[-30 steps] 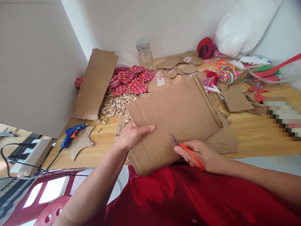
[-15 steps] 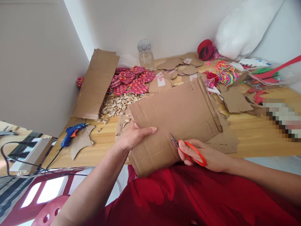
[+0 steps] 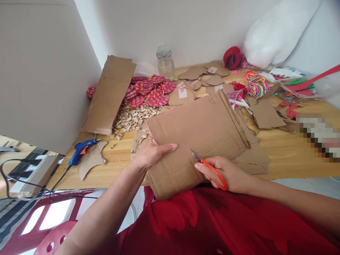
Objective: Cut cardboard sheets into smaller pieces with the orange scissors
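A large brown cardboard sheet (image 3: 202, 131) rests tilted over the near edge of the wooden table (image 3: 289, 148) and my red-clothed lap. My left hand (image 3: 151, 153) grips its left edge, thumb on top. My right hand (image 3: 228, 174) holds small orange-handled scissors (image 3: 209, 169), whose short blades touch the sheet's lower right edge.
A blue glue gun (image 3: 81, 147) with a black cord lies at the table's left. Behind the sheet are a folded cardboard piece (image 3: 108, 94), loose seeds (image 3: 131, 118), red decorated hearts (image 3: 151, 90), a clear jar (image 3: 165, 63), cardboard cut-outs (image 3: 202, 72), coloured cords (image 3: 256, 85) and a white bag (image 3: 276, 32).
The scissor handles spread half a second ago and are now squeezed together again. My right hand has shifted slightly left along the sheet's edge. My left hand keeps its grip.
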Demonstrator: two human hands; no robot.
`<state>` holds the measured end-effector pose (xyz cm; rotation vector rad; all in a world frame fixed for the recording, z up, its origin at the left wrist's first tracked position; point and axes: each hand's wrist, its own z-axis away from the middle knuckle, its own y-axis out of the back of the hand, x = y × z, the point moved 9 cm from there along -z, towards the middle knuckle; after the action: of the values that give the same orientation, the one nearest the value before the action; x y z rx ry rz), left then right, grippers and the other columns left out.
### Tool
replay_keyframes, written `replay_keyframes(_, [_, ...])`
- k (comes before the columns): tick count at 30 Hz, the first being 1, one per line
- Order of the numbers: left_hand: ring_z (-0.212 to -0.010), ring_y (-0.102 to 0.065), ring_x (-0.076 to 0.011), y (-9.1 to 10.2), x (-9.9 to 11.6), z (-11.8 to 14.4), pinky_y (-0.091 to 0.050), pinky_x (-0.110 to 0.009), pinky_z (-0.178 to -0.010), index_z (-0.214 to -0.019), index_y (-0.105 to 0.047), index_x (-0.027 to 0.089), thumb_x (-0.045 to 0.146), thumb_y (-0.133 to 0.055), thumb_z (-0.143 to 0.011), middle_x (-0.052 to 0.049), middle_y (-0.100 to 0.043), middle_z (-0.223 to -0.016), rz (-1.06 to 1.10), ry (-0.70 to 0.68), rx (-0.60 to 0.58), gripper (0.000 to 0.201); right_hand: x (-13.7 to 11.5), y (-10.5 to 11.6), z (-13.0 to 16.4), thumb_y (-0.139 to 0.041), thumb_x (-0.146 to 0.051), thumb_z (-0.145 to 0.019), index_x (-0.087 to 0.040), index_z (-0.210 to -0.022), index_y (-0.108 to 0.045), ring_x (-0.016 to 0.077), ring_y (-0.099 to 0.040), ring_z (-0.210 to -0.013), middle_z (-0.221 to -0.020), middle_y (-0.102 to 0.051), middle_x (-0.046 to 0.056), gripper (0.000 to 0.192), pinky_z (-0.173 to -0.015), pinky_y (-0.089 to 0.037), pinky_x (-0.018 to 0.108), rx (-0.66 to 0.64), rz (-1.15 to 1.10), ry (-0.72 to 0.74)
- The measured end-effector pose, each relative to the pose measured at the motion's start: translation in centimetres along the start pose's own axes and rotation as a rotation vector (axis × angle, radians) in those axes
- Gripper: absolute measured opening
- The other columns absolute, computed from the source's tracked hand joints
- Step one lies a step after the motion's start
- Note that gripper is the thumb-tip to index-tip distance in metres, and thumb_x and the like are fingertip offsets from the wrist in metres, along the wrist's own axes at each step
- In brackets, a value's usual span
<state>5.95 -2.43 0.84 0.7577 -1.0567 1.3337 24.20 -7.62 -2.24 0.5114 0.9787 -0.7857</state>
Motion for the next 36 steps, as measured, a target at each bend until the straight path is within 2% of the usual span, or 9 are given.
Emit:
replay_keyframes(2, [-0.105, -0.073, -0.0354, 0.2, 0.0, 0.0, -0.061, -0.045, -0.086, -0.108, -0.072, 0.018, 0.034, -0.087, -0.064, -0.011, -0.076, -0.117, 0.004, -0.004, 0.015, 0.049, 0.1, 0.0, -0.1, -0.061, -0.070, -0.087, -0.021, -0.065, -0.042, 0.0081, -0.037, -0.045, -0.053, -0.039, -0.007, 0.056, -0.045, -0.027, 0.024, -0.003, -0.022, 0.001])
replay_keyframes(7, [-0.099, -0.074, -0.0333, 0.7, -0.2, 0.1, -0.062, -0.043, -0.083, -0.106, -0.073, 0.018, 0.036, -0.088, -0.063, -0.009, -0.078, -0.110, 0.005, 0.006, 0.042, 0.048, -0.5, -0.7, 0.1, -0.063, -0.075, -0.080, -0.021, -0.068, -0.041, 0.0067, -0.033, -0.047, -0.058, -0.037, -0.008, 0.060, -0.048, -0.025, 0.024, -0.105, -0.151, -0.002])
replay_keyframes(13, [-0.098, -0.074, -0.0325, 0.8, -0.3, 0.3, -0.061, -0.043, -0.085, -0.104, -0.074, 0.019, 0.034, -0.088, -0.064, -0.008, -0.079, -0.108, 0.004, 0.015, 0.041, 0.044, -1.5, -1.1, 1.0, -0.063, -0.079, -0.076, -0.021, -0.067, -0.041, 0.0080, -0.028, -0.049, -0.055, -0.034, -0.009, 0.062, -0.051, -0.021, 0.025, -0.115, -0.159, -0.053])
replay_keyframes(20, [-0.096, -0.074, -0.0323, 0.5, -0.9, 0.5, -0.061, -0.043, -0.084, -0.102, -0.075, 0.018, 0.033, -0.088, -0.063, -0.009, -0.079, -0.106, 0.006, 0.049, 0.035, 0.044, -0.2, -1.3, 1.6, -0.060, -0.074, -0.084, -0.021, -0.070, -0.042, 0.0088, -0.024, -0.054, -0.062, -0.034, -0.007, 0.058, -0.053, -0.019, 0.026, -0.142, -0.182, -0.071])
replay_keyframes(24, [-0.097, -0.075, -0.0332, 0.6, -1.0, 0.7, -0.062, -0.043, -0.082, -0.100, -0.075, 0.019, 0.033, -0.087, -0.065, -0.008, -0.080, -0.101, -0.002, 0.053, 0.052, 0.041, 0.7, -1.3, 1.7, -0.065, -0.069, -0.084, -0.021, -0.075, -0.043, 0.0089, -0.025, -0.057, -0.068, -0.036, -0.006, 0.055, -0.054, -0.021, 0.026, -0.095, -0.218, -0.079])
replay_keyframes(30, [-0.097, -0.075, -0.0322, 0.6, -0.5, 0.5, -0.062, -0.042, -0.082, -0.105, -0.074, 0.020, 0.034, -0.089, -0.063, -0.008, -0.079, -0.108, 0.021, 0.022, 0.025, 0.047, -1.4, -2.1, 2.2, -0.064, -0.070, -0.083, -0.022, -0.069, -0.035, 0.0094, -0.019, -0.056, -0.064, -0.031, -0.007, 0.058, -0.053, -0.018, 0.028, -0.131, -0.251, 0.001])
replay_keyframes(36, [-0.102, -0.074, -0.0341, 0.6, -0.7, 0.6, -0.061, -0.043, -0.085, -0.102, -0.075, 0.020, 0.033, -0.089, -0.063, -0.008, -0.079, -0.107, 0.018, 0.047, 0.037, 0.044, -2.6, -1.9, 2.4, -0.053, -0.076, -0.087, -0.022, -0.072, -0.036, 0.0109, -0.024, -0.058, -0.065, -0.035, -0.006, 0.059, -0.056, -0.023, 0.028, -0.122, -0.152, 0.060])
